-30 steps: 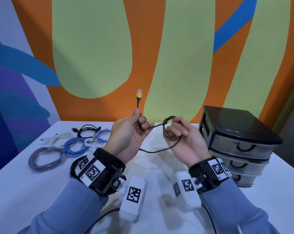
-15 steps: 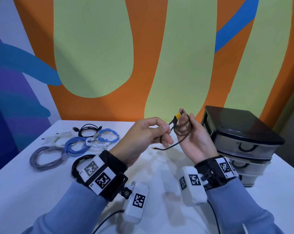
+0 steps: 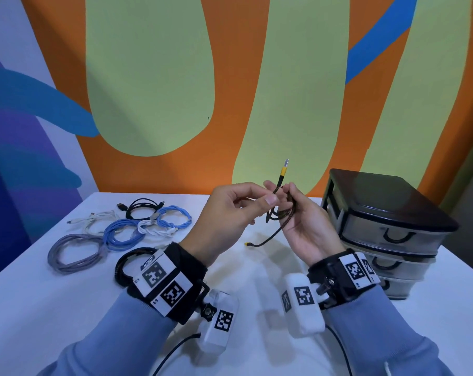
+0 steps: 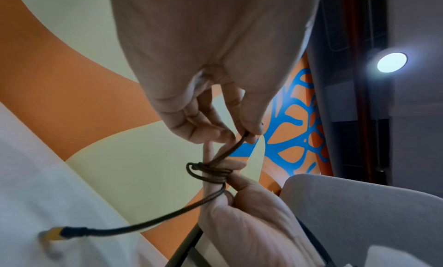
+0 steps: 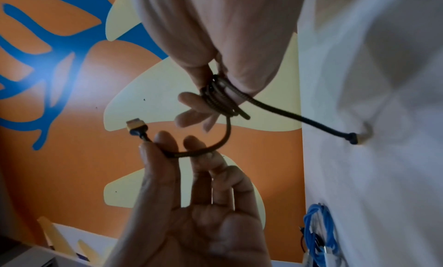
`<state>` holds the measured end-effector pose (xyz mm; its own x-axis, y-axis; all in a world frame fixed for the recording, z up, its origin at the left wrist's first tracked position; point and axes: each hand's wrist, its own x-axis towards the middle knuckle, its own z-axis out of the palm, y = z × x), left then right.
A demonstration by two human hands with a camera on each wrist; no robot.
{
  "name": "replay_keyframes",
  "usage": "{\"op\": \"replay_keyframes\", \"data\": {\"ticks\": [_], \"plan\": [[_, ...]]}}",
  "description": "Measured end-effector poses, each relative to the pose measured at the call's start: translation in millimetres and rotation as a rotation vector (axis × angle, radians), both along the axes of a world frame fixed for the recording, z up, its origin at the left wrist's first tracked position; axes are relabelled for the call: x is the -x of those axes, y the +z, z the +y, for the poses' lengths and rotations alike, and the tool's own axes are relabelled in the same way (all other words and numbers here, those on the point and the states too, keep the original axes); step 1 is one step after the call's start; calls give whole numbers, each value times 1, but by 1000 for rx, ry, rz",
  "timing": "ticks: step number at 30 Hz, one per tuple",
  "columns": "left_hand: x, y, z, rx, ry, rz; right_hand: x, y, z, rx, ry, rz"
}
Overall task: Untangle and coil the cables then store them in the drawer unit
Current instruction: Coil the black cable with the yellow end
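A brown braided cable [image 3: 283, 213] is wound in a small coil [image 5: 219, 97] round the fingers of my right hand [image 3: 291, 198], and the thumb holds it there. My left hand [image 3: 269, 192] pinches the free length just below its yellow plug [image 3: 284, 169], which points up between the hands. In the left wrist view the pinch [image 4: 244, 136] sits just above the coil [image 4: 208, 171]. The cable's other end [image 3: 250, 244] hangs just above the white table [image 3: 67, 308]. The black drawer unit [image 3: 387, 221] stands to the right with its three drawers closed.
Coiled cables lie at the table's back left: grey [image 3: 75, 251], two blue [image 3: 121, 232], white [image 3: 151, 229] and black [image 3: 143, 207], with a loose white one [image 3: 99, 217]. Another black coil [image 3: 126, 264] lies by my left wrist. A painted wall stands behind.
My left hand carried the plug end from the left over to my right hand, laying more cable onto the coil. The plug now points up between the hands.
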<state>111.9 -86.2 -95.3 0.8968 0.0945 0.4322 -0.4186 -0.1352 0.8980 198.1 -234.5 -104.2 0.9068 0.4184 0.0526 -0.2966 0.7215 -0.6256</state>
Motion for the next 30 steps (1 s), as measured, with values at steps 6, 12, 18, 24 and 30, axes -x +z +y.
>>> {"op": "replay_keyframes", "data": {"ticks": [6,12,18,24,30], "plan": [[-3,-7,0,-64,-102,21,2,-4,0,174,-26,-39],[-7,-14,0,-176,-29,30,12,-5,9,242,1,-79],[-4,-9,3,-347,144,-110,15,-11,13,214,86,-124],[-3,-5,2,-300,293,-48,26,-6,16,172,203,-164],[-1,-4,5,-409,433,-43,34,-4,21,119,222,-147]]}}
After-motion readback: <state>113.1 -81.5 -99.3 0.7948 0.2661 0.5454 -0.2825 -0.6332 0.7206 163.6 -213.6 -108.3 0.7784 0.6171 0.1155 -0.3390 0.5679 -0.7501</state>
